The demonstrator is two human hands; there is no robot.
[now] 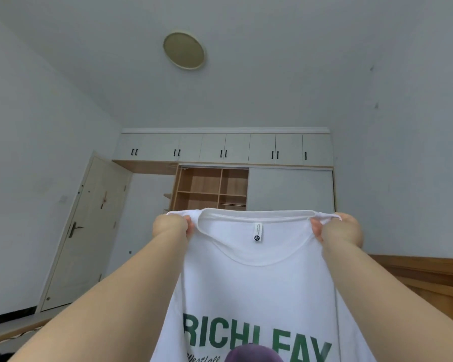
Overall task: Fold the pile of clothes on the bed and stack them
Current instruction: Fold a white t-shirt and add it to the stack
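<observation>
The white T-shirt (pixel 256 278) hung in the air before the person, its long axis vertical, dropping straight below both grips. The left hand (pixel 171 227) and right hand (pixel 343 228) each pinched a shoulder beside the collar, level and equally near. Green print read "RICHLEAY"; the neck label (pixel 258 232) was illegible.

**Shirt's lower half lost below the frame**

The white T-shirt (pixel 256 283) runs off the bottom edge, green lettering cut mid-word. A purple object (pixel 254 355) covers part of it, too cropped to identify. The neck label's (pixel 258 234) print is unreadably small.
</observation>
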